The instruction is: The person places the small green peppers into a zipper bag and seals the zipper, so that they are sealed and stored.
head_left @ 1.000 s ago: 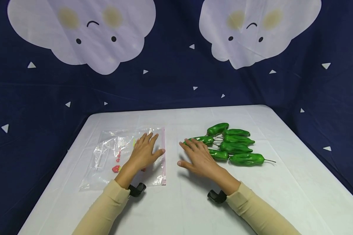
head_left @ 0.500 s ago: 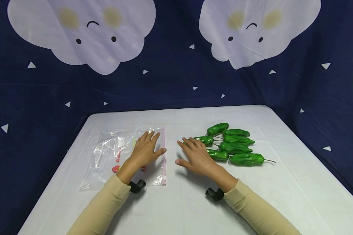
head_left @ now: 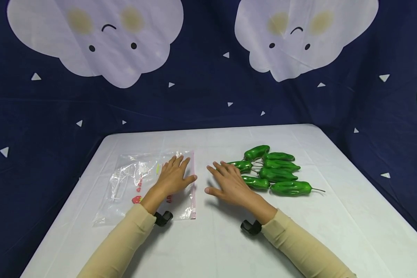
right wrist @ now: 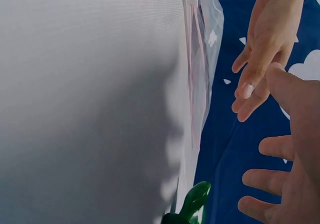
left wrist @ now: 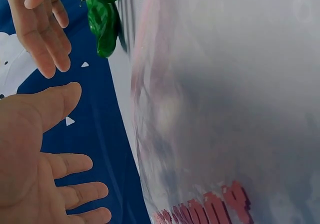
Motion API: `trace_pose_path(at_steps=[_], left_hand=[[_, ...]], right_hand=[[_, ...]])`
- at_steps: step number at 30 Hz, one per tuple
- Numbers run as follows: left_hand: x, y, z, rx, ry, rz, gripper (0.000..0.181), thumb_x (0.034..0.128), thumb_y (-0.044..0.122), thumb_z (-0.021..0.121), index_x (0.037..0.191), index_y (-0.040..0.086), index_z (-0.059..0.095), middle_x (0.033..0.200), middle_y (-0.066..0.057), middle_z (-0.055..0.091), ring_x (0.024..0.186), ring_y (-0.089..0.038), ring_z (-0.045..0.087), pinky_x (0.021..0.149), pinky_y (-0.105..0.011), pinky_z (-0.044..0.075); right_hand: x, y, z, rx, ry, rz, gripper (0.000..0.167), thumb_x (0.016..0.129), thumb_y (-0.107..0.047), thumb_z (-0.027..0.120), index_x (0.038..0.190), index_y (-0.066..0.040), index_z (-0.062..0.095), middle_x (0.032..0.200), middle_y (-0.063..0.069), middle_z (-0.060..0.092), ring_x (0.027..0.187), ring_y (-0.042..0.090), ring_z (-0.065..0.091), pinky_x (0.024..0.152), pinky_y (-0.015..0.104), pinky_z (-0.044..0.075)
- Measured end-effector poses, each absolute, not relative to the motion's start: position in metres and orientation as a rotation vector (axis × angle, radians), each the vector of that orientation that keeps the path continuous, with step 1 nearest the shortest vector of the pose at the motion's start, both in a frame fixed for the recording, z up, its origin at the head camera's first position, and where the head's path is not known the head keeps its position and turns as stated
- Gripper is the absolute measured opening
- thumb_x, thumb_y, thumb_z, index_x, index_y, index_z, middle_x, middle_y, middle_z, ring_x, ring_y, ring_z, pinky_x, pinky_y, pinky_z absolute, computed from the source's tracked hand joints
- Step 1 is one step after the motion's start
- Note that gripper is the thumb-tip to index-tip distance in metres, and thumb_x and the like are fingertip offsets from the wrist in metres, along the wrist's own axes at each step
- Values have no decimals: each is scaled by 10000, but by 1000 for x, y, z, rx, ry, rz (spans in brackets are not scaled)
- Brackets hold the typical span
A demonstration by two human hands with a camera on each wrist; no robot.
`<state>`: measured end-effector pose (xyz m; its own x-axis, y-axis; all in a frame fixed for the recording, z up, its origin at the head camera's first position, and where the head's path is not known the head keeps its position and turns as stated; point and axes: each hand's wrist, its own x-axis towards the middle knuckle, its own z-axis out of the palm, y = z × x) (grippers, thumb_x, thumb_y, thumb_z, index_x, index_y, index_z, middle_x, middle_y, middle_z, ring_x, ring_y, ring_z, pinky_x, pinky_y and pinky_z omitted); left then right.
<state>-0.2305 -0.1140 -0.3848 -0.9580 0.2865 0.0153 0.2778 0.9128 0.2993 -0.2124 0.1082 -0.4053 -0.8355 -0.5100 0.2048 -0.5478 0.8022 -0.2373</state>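
A clear plastic zip bag (head_left: 123,210) with a pink zip edge and red printed pictures lies flat on the left of the table. Above its right part hovers my left hand (head_left: 172,177), fingers spread and nothing held; the left wrist view shows a gap between the hand (left wrist: 30,159) and the bag (left wrist: 225,84). Several glossy green peppers (head_left: 281,175) lie in a group on the right. My right hand (head_left: 233,186), also spread and holding nothing, is over the table just left of them, hiding parts of the nearest peppers.
A white cloth covers the table (head_left: 208,247). Behind it hangs a dark blue curtain (head_left: 201,108) with white clouds and triangles. A strip of table lies between the bag's zip edge and my right hand.
My right hand has drifted slightly left, away from the peppers, uncovering a little more of them. My left hand has shifted very slightly right. The bag and peppers stay in place.
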Motion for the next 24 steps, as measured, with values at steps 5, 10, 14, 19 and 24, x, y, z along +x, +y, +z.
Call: trace_pose_path(at_steps=[5,10,14,19,24], left_hand=[[-233,-113,-386,439,3031,458,746,904,504,542,1475,90,299,1540,-195,251,1441,-408,162,1178,-613,168],[-236,-112,-388,446,3025,466,741,903,500,544,1469,83,311,1535,-201,261,1438,-411,171,1174,-614,180],[-238,-112,-390,454,3005,482,738,908,496,540,1470,77,307,1535,-209,255,1437,-417,166,1174,-615,176],[-240,-112,-391,447,2983,485,741,911,496,536,1473,75,299,1539,-209,243,1441,-416,150,1180,-611,164],[-241,-112,-391,451,2979,476,742,908,487,547,1468,65,306,1533,-220,251,1437,-425,155,1177,-614,168]], right_hand=[[-215,106,-406,844,-2870,427,733,886,-581,527,1472,-188,332,1524,127,327,1413,366,264,1166,570,219],[-218,105,-407,844,-2885,417,736,885,-587,523,1474,-194,325,1527,126,321,1420,358,249,1178,559,203],[-220,104,-407,832,-2901,421,740,882,-592,524,1477,-203,318,1535,113,308,1428,351,234,1183,561,192],[-222,104,-408,822,-2908,416,742,880,-593,527,1477,-206,319,1530,119,316,1426,355,237,1183,562,193],[-224,103,-409,815,-2910,410,737,882,-590,525,1476,-204,322,1529,117,318,1423,356,242,1186,555,190]])
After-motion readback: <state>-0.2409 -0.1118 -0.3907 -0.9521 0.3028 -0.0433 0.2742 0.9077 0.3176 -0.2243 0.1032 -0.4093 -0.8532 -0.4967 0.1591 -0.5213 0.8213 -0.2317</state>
